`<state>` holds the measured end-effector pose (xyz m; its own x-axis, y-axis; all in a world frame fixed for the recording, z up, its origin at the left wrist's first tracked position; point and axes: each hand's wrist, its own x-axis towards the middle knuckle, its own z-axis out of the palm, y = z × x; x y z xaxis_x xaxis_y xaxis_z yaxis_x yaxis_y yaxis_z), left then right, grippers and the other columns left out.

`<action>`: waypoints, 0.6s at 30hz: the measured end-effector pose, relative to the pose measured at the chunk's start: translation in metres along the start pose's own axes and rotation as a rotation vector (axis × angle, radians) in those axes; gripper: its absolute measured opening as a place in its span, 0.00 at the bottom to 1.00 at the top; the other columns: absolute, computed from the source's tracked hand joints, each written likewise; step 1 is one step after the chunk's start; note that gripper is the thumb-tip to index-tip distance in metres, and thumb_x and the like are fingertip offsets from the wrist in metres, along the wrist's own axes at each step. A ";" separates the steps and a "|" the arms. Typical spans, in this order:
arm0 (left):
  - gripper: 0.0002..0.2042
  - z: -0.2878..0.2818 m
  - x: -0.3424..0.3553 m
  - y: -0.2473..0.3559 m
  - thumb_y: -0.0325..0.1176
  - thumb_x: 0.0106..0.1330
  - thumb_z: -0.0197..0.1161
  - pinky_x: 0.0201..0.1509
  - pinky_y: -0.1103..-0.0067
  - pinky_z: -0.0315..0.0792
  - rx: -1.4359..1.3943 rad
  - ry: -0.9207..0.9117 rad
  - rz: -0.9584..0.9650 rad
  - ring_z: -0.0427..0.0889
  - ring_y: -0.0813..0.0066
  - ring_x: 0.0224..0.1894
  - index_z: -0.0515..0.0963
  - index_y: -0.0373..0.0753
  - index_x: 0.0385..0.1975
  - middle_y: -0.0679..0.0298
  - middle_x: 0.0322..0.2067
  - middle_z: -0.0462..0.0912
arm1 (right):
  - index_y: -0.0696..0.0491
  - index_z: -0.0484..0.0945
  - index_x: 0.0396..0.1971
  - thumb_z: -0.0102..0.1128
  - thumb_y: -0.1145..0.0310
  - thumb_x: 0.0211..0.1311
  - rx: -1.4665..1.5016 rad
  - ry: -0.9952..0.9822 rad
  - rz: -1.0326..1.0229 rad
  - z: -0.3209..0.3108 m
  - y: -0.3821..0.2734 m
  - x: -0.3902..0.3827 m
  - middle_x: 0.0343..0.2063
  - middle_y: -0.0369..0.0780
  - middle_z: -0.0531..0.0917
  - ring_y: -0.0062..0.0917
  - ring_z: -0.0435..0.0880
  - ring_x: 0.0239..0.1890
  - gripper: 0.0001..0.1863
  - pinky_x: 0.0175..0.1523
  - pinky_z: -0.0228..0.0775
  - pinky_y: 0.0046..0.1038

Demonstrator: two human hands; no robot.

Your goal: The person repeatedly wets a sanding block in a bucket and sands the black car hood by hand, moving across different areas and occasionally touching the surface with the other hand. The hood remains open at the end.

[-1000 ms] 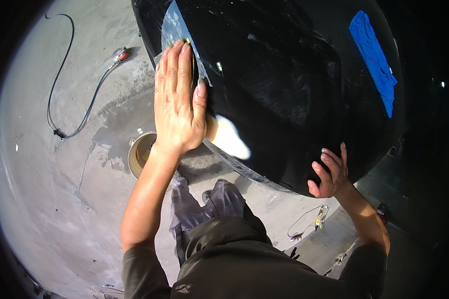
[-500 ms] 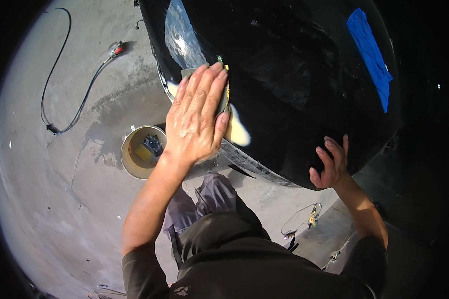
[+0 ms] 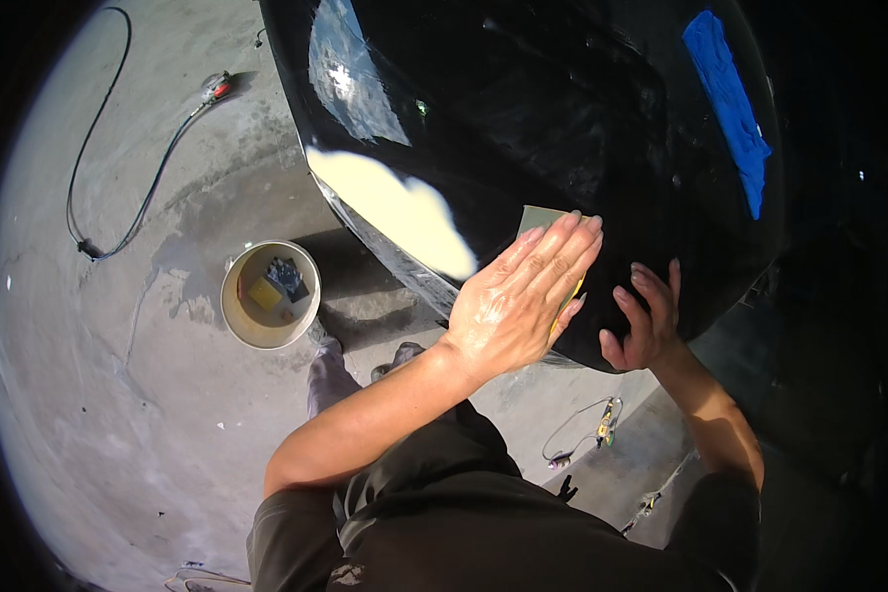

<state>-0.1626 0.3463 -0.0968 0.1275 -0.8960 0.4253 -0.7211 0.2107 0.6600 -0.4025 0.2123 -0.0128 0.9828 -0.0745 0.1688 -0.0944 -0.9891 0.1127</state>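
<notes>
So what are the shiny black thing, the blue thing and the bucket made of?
The black panel could be painted metal or plastic: it's glossy and mirrors bright light, but I can't see underneath. The blue thing seems to be soft, matt cloth, since it's wrinkled. The bucket is probably plastic, with a pale, dull wall, though metal is possible.

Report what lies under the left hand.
A grey sheet peeks past the left hand, over the black panel; the sheet's middle and the panel beneath are covered.

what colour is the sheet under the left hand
The sheet shows a greyish corner and yellow along one edge, best in the head view.
</notes>
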 end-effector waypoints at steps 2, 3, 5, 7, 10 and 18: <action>0.32 -0.011 0.005 -0.009 0.44 0.75 0.56 0.84 0.68 0.50 -0.070 -0.077 0.084 0.57 0.67 0.82 0.64 0.40 0.77 0.64 0.79 0.62 | 0.55 0.76 0.65 0.55 0.53 0.70 -0.011 0.007 0.017 0.000 0.000 -0.001 0.66 0.50 0.72 0.45 0.81 0.64 0.29 0.79 0.48 0.63; 0.32 -0.017 0.007 -0.019 0.43 0.75 0.55 0.84 0.66 0.51 -0.092 -0.132 0.091 0.57 0.66 0.82 0.64 0.43 0.78 0.64 0.79 0.62 | 0.56 0.76 0.65 0.55 0.53 0.70 -0.014 0.007 0.014 0.000 -0.001 -0.002 0.66 0.50 0.72 0.45 0.81 0.64 0.29 0.79 0.47 0.62; 0.32 -0.037 0.001 -0.052 0.42 0.73 0.53 0.83 0.64 0.50 0.000 -0.056 0.094 0.58 0.64 0.82 0.64 0.43 0.78 0.64 0.78 0.63 | 0.56 0.76 0.65 0.56 0.53 0.70 -0.014 0.018 0.023 0.002 -0.001 -0.003 0.67 0.50 0.72 0.44 0.81 0.64 0.29 0.80 0.46 0.62; 0.33 -0.053 -0.008 -0.088 0.41 0.72 0.53 0.83 0.60 0.51 0.023 -0.059 0.110 0.62 0.60 0.80 0.65 0.42 0.77 0.61 0.77 0.67 | 0.56 0.76 0.65 0.56 0.54 0.70 -0.009 0.033 0.022 0.004 0.000 -0.005 0.67 0.51 0.72 0.44 0.81 0.65 0.29 0.81 0.44 0.61; 0.30 -0.074 -0.015 -0.138 0.43 0.74 0.52 0.83 0.59 0.52 0.140 -0.018 0.103 0.62 0.60 0.80 0.67 0.42 0.76 0.62 0.76 0.68 | 0.56 0.75 0.65 0.56 0.55 0.70 0.013 0.059 0.021 0.006 0.001 -0.005 0.67 0.51 0.72 0.44 0.81 0.65 0.30 0.81 0.42 0.61; 0.30 -0.098 0.022 -0.233 0.49 0.84 0.39 0.85 0.60 0.48 0.194 0.301 -0.130 0.56 0.52 0.82 0.60 0.38 0.79 0.50 0.79 0.59 | 0.56 0.75 0.65 0.60 0.56 0.66 0.042 0.084 0.035 0.007 -0.001 -0.001 0.67 0.51 0.71 0.44 0.81 0.65 0.30 0.81 0.43 0.62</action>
<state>0.0753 0.3163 -0.1806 0.4002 -0.7495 0.5274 -0.7977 -0.0015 0.6030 -0.4027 0.2121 -0.0202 0.9621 -0.1002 0.2535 -0.1203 -0.9906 0.0647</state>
